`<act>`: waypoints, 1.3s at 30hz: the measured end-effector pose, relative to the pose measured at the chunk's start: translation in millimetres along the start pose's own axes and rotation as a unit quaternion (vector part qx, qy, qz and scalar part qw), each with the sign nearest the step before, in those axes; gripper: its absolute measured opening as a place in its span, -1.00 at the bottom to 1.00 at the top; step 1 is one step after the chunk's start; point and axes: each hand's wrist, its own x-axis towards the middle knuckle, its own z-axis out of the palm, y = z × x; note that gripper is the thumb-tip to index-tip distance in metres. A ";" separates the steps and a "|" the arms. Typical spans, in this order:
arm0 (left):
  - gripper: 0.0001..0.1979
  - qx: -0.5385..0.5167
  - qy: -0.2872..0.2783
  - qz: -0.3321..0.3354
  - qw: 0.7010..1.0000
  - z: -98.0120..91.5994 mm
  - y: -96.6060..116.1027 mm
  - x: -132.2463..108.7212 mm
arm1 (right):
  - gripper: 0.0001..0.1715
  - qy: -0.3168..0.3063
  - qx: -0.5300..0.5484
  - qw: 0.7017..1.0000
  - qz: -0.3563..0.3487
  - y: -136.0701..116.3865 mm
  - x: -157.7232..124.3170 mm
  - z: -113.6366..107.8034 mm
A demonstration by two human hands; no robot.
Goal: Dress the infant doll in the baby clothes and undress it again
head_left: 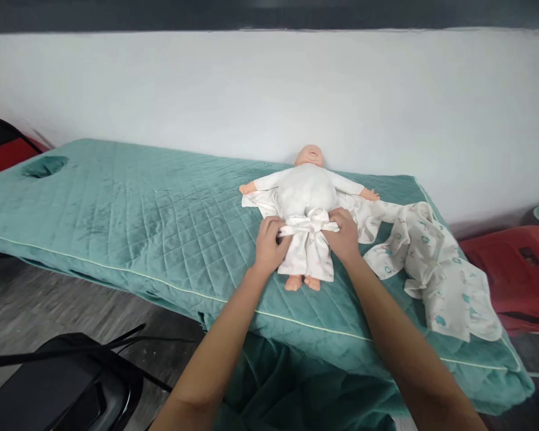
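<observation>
A baby doll [308,188] with a white cloth body lies on its back, arms spread and head toward the wall. White printed baby pants [306,254] cover its legs, and its bare feet stick out below the cuffs. My left hand [270,244] is closed on the waistband at one side of the pants. On the other side my right hand [342,233] grips the waistband too, fingers curled over its edge. The band is bunched between my hands, below the doll's belly. Some white cloth lies spread under the doll's arms and back.
A printed white baby garment [449,281] lies crumpled to the right on the green quilted bed [161,221]. The bed has a face hole [45,166] at its far left. A black chair [67,383] stands at lower left, a red chair [512,269] at right.
</observation>
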 end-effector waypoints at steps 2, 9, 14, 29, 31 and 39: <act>-0.79 -0.015 -0.014 -0.019 1.000 1.5 0.1 2.9 | -0.70 -0.044 0.005 0.998 0.040 -7.4 -14.6 -7.3; -0.90 -0.010 -0.047 -0.053 0.997 -0.4 0.9 4.7 | -0.62 -0.143 0.026 0.983 0.111 -23.9 -48.3 -20.9; -0.62 -0.029 -0.097 -0.066 0.993 -13.8 8.8 -13.7 | -0.77 -0.112 -0.031 0.987 0.108 -25.8 -32.0 -12.0; -0.69 -0.067 -0.139 -0.073 0.985 -21.0 6.8 -34.6 | -0.69 -0.247 -0.052 0.964 0.085 -49.7 -63.9 -44.8; -0.82 -0.075 -0.131 -0.087 0.985 -18.8 5.9 -30.2 | -0.55 -0.290 -0.053 0.954 0.058 -59.5 -62.7 -49.9; -0.90 -0.046 -0.155 -0.086 0.983 -26.4 12.5 -28.7 | -0.13 -0.327 -0.181 0.924 -0.080 -79.4 -63.6 -44.2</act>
